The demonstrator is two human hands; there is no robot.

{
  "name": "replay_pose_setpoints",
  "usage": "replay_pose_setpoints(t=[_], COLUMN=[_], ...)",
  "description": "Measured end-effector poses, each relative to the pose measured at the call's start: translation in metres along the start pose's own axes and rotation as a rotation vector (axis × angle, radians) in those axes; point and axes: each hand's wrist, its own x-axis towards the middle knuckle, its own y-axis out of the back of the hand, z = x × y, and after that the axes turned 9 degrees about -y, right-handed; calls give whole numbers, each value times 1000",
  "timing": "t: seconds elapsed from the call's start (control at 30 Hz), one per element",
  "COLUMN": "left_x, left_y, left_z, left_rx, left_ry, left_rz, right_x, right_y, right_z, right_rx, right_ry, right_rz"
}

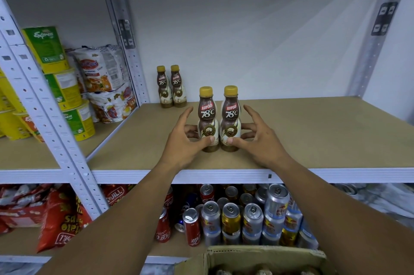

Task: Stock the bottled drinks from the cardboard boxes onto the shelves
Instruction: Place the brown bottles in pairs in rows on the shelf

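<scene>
A person's two hands close around a pair of Kopiko 78°C coffee bottles standing upright and side by side at the centre of the frame, on the brown board of a metal shelf [313, 135]. The left hand [187, 141] grips the left bottle [208, 117], thumb pressed on its lower front and fingers curled round its far side, the index finger raised beside the label. The right hand [257, 138] holds the right bottle [230, 117] in the mirror of that grip. Both bottles wear yellow caps, and their bases rest on the shelf near its front edge. A rear pair of bottles [178, 86] of the same brand stands against the wall, above and left of centre, just beside the upright post. At the bottom of the frame an open cardboard box [257, 256] sits under the forearms; rounded tops show inside it, too dim to identify. Drink cans [230, 218] crowd the lower shelf, noodle cups [65, 86] and noodle packets [103, 73] fill the bay at left, and red snack bags [60, 218] lie at lower left.
</scene>
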Motion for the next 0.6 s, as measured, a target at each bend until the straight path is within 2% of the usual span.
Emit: replay_pose_setpoints(t=[0.33,0.6], left_x=[-1,2], left_y=[0,6], left_z=[0,8], left_rx=[8,31], left_ry=[-4,-3], left_rz=[-3,-86], right_x=[-1,-5], right_y=[1,1], right_z=[0,-2], right_rx=[19,-17], right_ry=[2,59], right_rz=[4,20])
